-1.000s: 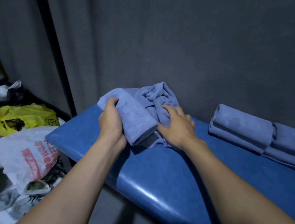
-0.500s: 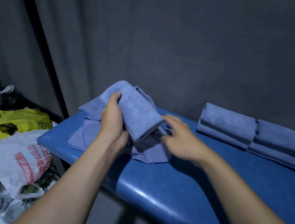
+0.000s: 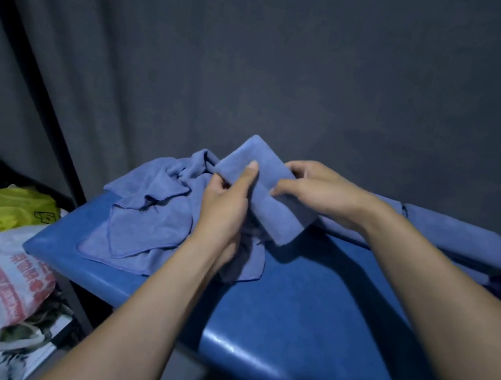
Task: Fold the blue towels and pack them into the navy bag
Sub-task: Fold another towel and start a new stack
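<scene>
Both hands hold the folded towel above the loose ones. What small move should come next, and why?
Probably carry the folded towel to the right and lay it beside the folded stack. The left hand and right hand both grip it, it looks fully folded, and loose towels wait on the bench. No navy bag is clearly visible.

place: treatment room | cues: padded bench point(image 3: 301, 332), grey curtain point(image 3: 197, 63)

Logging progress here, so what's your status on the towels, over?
Both hands on the folded towel, left hand and right hand gripping it above the bench. Unfolded towels heaped beside. Folded stack behind. Nothing blocking.
</scene>
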